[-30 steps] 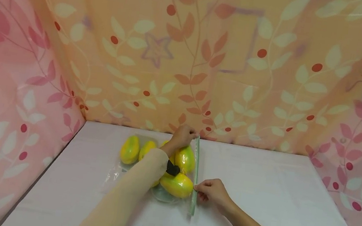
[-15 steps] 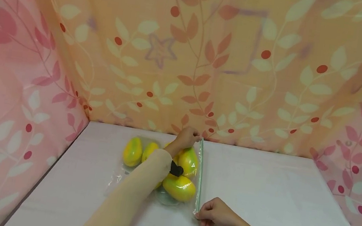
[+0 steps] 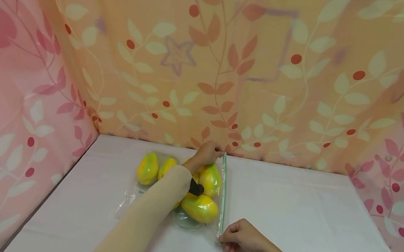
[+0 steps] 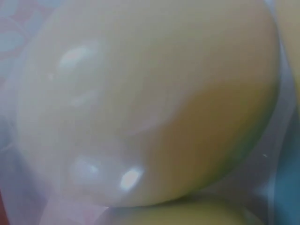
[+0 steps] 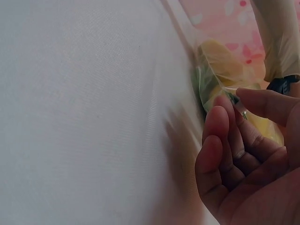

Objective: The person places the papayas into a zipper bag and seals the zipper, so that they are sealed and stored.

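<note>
A clear zip bag (image 3: 130, 195) with a green zip strip (image 3: 223, 189) along its right edge lies on the table. Several yellow-green fruits (image 3: 200, 208) that look like mangoes are inside it. My left hand (image 3: 206, 154) reaches across the bag and pinches the far end of the strip. At the strip's near corner, my right hand (image 3: 244, 237) pinches the bag's edge between thumb and forefinger. The right wrist view shows this pinch, the other fingers of the right hand (image 5: 234, 154) curled. One shiny fruit (image 4: 150, 103) fills the left wrist view, where the left hand is out of sight.
The white table (image 3: 291, 207) backs onto an orange leaf-print cloth (image 3: 261, 65), with pink printed cloth (image 3: 5, 115) at the sides. My left sleeve (image 3: 152, 205) covers part of the bag and some fruits.
My right hand has slid along the zip strip from beside the front fruit to the near corner, then stayed there over the last half second. The left hand has kept its place at the far end.
</note>
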A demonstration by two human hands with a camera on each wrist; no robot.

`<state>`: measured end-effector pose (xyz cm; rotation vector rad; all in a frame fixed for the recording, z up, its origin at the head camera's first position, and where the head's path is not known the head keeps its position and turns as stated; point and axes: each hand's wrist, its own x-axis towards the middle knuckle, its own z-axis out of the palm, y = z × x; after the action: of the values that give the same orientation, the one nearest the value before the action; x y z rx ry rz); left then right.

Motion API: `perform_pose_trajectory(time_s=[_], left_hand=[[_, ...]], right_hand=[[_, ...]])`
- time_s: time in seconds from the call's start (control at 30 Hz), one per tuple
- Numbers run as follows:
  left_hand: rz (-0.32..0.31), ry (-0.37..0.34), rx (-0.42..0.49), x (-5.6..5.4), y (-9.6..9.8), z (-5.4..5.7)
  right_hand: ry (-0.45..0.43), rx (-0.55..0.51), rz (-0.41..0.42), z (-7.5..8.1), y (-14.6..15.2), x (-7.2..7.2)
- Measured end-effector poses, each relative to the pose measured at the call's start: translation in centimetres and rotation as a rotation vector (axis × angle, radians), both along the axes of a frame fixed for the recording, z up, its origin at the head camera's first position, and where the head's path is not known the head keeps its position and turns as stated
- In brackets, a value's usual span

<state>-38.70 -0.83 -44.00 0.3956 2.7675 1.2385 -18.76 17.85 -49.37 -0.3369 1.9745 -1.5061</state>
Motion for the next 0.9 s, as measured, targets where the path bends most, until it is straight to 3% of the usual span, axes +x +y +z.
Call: perform_pose_trajectory(time_s=[0.33,0.53,0.73,0.9], left_hand=[[0.008,-0.068,0.046,0.1,0.0,-0.1],[-0.001,-0.068,0.044,0.1,-0.2,-0.1],[-0.035,-0.1,0.069,0.4,-1.9,-0.4],[-0.037,-0.094,0.036,1.1,-4.0,0.8]], right_hand=[[-0.011,0.022,-0.002,0.1,0.0,0.1],[0.002,0.034,-0.01,0.2,0.2,-0.2],[0.016,0.043,-0.026,0.3,0.2,-0.4],[0.041,0.074,-0.046,0.7,0.8,-1.1]])
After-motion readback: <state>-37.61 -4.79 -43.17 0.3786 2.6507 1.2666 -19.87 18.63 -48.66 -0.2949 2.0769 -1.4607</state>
